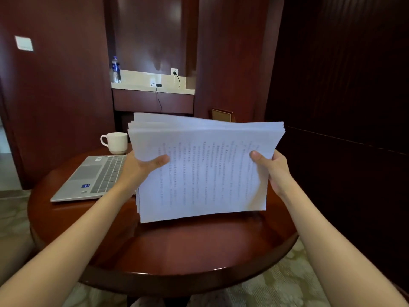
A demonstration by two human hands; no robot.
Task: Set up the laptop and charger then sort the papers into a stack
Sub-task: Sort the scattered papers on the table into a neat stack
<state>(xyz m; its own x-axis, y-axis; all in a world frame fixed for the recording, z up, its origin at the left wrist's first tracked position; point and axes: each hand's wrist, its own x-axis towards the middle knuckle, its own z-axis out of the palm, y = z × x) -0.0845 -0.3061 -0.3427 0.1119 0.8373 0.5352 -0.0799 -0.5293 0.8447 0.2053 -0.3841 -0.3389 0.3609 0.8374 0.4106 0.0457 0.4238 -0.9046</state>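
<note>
A round, dark red wooden counter [177, 251] fills the lower view. Above its middle a thick sheaf of printed papers [203, 173] is held upright and tilted, its top edges fanned unevenly; whether its lower edge touches the counter cannot be told. On the counter's left lies a silver laptop [93, 176], keyboard showing, partly behind the left hand [141, 167]. That hand grips the sheaf's left edge, thumb on the front sheet; the right hand [272, 167] grips the right edge likewise. A white cup [116, 142] stands just behind the laptop. On the far ledge [137, 79] stand a water bottle [115, 69] and a black charger [157, 85].
</note>
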